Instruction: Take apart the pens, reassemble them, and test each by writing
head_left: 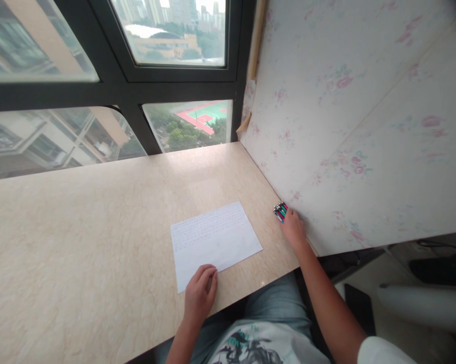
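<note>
Head view, only one to go by: the bundle of pens (278, 211) lies at the right side of the counter (99, 242), close against the foot of the flowered wall (345, 126). Right hand (294, 230) is on its near end, fingers bent over the barrels; whether they grip or merely touch, I cannot tell. Black, green, pink and blue show, shiny ends pointing away from the hand (count too small to make out). Judged by look: light, each one stiff, smooth enough to slide and roll apart as a loose lot; best taken around the middle, thumb opposite fingers, squeezed together. Left hand (201, 292) rests over the near edge of a sheet of paper (215, 240), fingers loosely curled; cannot tell if they pinch it. Paper likely thin, limp, easily creased, best held by an edge or pressed flat; rows of small marks on its far part, unreadable. It lies between the hands, apart from the pens. The wall probably hampers any approach from the right, and the right hand hides part of the bundle. Window frame (182, 76) rises beyond the counter, well apart from both.
</note>
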Demonstrator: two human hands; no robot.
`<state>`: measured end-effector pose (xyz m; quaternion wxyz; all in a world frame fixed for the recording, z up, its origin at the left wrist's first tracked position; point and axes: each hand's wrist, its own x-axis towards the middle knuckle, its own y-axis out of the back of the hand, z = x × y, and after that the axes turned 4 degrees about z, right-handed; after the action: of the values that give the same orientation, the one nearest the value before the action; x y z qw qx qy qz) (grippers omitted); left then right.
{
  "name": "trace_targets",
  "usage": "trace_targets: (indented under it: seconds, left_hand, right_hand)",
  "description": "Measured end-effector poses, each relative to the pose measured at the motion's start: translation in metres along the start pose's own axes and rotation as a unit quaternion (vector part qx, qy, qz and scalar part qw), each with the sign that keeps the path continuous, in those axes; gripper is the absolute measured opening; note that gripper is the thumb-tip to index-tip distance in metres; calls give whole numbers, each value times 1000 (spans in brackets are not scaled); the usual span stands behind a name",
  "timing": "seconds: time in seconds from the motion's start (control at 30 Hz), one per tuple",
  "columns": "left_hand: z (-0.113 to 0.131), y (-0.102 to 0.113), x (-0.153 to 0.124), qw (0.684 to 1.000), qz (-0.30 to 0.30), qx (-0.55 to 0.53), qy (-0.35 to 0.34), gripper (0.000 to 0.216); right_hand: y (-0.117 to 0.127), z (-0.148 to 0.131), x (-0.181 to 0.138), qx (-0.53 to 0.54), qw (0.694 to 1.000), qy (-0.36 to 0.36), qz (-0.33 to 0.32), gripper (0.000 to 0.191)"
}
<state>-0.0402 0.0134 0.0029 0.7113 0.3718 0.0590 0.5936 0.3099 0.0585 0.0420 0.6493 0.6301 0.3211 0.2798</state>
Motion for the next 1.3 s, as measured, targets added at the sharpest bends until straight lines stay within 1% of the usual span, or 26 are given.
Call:
trace_targets:
  seconds: [0.1, 0.3, 0.53, 0.63, 0.7, 0.8, 0.87, 0.9, 0.93, 0.97, 1.0, 1.07, 1.1, 1.13, 1.17, 1.23, 1.27, 1.3]
  left_hand:
    - [1, 0, 0, 1000, -1, -2, 2, 13]
    - [4, 1, 3, 1000, 9, -9, 2, 14]
    - [4, 0, 3, 1000, 8, -22, 11, 13]
    - [14, -4, 7, 999, 9, -44, 15, 13]
    - [23, -7, 10, 997, -1, -76, 20, 13]
    - [36, -15, 13, 987, -24, -147, 55, 17]
    - [42, -21, 14, 973, -18, -200, 111, 17]
    - [44, -24, 15, 960, -10, -237, 150, 18]
    - [45, -27, 16, 939, -2, -286, 190, 20]
    - [47, -30, 18, 910, 13, -346, 229, 25]
    - [48, -32, 20, 873, 31, -410, 263, 31]
    - [49, -34, 25, 787, 64, -521, 324, 42]
    - [48, -33, 27, 746, 82, -557, 356, 43]
    - [47, -31, 28, 709, 100, -582, 384, 43]
    - [45, -27, 29, 677, 122, -601, 406, 41]
    - [39, -16, 28, 622, 165, -625, 443, 35]
    - [35, -10, 26, 606, 181, -632, 448, 33]
    - [31, -3, 24, 599, 191, -636, 447, 31]
  right_hand:
    - [1, -2, 9, -3, 1000, -5, -22, 38]
    - [5, -4, 21, -6, 997, 7, -72, 27]
    - [7, -7, 19, -7, 997, 16, -78, 27]
    - [11, -8, 19, 3, 997, 18, -76, 27]
    - [15, -8, 18, 16, 997, 24, -75, 26]
    - [25, -13, 11, 54, 995, 42, -78, 24]
    - [30, -23, -2, 99, 988, 76, -86, 23]
    - [31, -32, -11, 126, 983, 98, -93, 22]
    - [32, -42, -23, 154, 975, 122, -103, 21]
    - [32, -55, -36, 183, 965, 149, -115, 19]
    - [31, -69, -50, 226, 948, 180, -132, 15]
    - [27, -99, -80, 388, 863, 227, -230, 13]
    - [26, -114, -95, 437, 826, 233, -271, 14]
    - [24, -128, -108, 456, 804, 230, -304, 14]
    - [23, -141, -119, 465, 794, 227, -318, 14]
    - [21, -162, -137, 465, 790, 230, -328, 14]
    - [20, -170, -143, 460, 788, 234, -335, 12]
    - [20, -178, -148, 454, 788, 241, -339, 10]
